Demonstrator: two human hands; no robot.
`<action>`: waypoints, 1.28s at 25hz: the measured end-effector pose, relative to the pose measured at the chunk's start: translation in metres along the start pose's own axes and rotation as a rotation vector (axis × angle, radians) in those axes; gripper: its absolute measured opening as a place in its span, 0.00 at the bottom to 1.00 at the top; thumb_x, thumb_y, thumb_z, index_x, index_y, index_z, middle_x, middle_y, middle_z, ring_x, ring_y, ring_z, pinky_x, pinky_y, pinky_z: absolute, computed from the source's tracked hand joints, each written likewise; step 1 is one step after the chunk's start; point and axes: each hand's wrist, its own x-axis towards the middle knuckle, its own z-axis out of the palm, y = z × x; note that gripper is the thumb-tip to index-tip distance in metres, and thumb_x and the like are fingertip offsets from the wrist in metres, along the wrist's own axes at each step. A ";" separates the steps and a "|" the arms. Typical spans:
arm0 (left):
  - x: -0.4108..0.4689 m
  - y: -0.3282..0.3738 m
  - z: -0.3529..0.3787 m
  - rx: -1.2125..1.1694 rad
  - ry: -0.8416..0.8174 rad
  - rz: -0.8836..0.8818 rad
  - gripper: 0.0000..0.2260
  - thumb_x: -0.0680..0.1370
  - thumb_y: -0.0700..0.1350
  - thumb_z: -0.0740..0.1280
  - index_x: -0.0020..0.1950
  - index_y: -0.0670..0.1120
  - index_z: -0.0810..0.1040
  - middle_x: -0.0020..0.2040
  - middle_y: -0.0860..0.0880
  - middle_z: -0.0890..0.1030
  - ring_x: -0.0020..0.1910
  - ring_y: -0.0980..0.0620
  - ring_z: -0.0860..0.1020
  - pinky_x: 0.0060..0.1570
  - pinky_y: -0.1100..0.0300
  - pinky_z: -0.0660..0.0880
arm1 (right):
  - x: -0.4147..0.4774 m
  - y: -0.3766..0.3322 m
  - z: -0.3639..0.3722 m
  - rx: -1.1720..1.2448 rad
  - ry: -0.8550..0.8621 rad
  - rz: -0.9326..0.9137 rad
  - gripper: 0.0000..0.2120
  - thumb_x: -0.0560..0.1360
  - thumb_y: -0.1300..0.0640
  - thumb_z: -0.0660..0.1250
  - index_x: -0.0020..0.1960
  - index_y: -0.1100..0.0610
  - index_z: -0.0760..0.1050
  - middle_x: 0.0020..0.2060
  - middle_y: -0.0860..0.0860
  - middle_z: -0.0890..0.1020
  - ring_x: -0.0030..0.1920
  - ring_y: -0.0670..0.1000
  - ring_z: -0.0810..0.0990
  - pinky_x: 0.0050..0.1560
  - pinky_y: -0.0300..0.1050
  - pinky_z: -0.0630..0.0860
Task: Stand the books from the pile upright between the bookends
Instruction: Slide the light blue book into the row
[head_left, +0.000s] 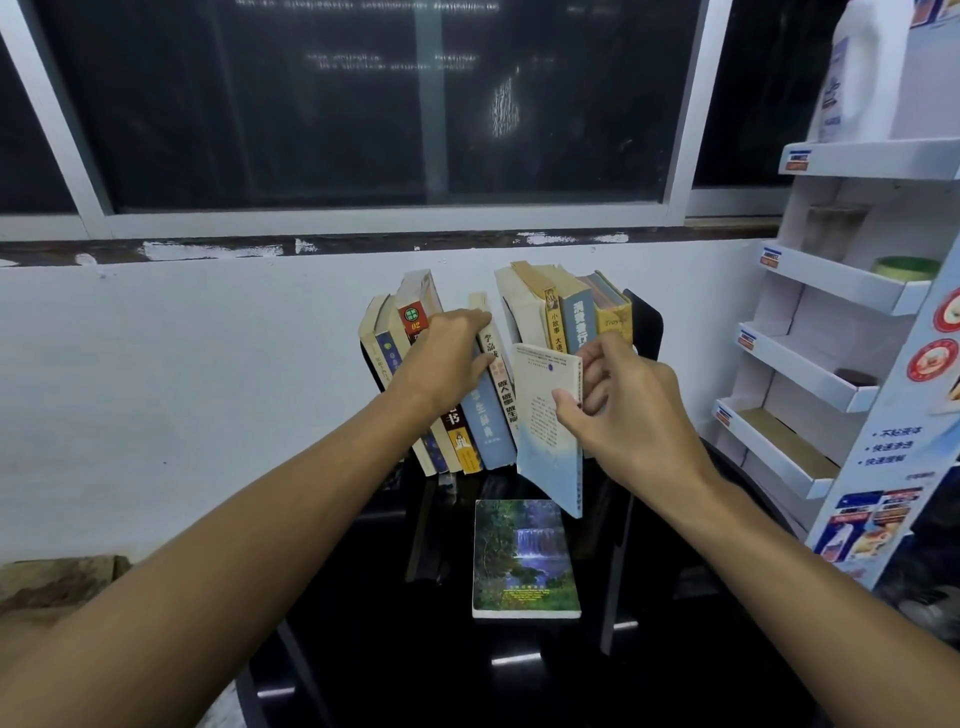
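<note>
Now pinches one pale blue paperback (545, 431) in right hand (634, 410) fingers, bottom edge above the glossy black surface (675, 623), before the narrow gap between two upright stacks. Presses the left book group (485, 415) aside from the right book group (576, 317) with straight left hand (447, 364) fingers. Leaves one waterfall-cover book (524, 561) flat in front.

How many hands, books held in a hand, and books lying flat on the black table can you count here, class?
Hands: 2 (left hand, right hand)
Books held in a hand: 1 (pale blue book, in the right hand)
Books lying flat: 1 (waterfall-cover book)
Total: 4
</note>
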 end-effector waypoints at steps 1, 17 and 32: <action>0.000 -0.001 0.000 -0.013 0.009 -0.003 0.13 0.77 0.43 0.73 0.60 0.42 0.79 0.54 0.44 0.83 0.53 0.45 0.81 0.52 0.47 0.81 | 0.004 -0.001 0.000 0.000 0.005 -0.011 0.13 0.75 0.60 0.74 0.51 0.52 0.70 0.34 0.43 0.75 0.35 0.38 0.78 0.35 0.33 0.74; -0.001 -0.008 0.000 -0.107 0.026 -0.009 0.07 0.76 0.40 0.73 0.53 0.44 0.82 0.50 0.46 0.85 0.49 0.48 0.82 0.50 0.50 0.80 | 0.030 -0.020 0.017 -0.118 -0.060 -0.121 0.12 0.76 0.60 0.72 0.55 0.59 0.71 0.38 0.51 0.77 0.36 0.51 0.79 0.39 0.51 0.78; -0.003 -0.004 -0.002 -0.103 0.038 -0.053 0.15 0.76 0.42 0.74 0.63 0.43 0.81 0.59 0.45 0.84 0.58 0.47 0.81 0.58 0.50 0.80 | 0.047 -0.007 0.033 -0.248 0.023 -0.151 0.09 0.80 0.58 0.67 0.56 0.59 0.69 0.38 0.50 0.75 0.36 0.52 0.74 0.29 0.32 0.60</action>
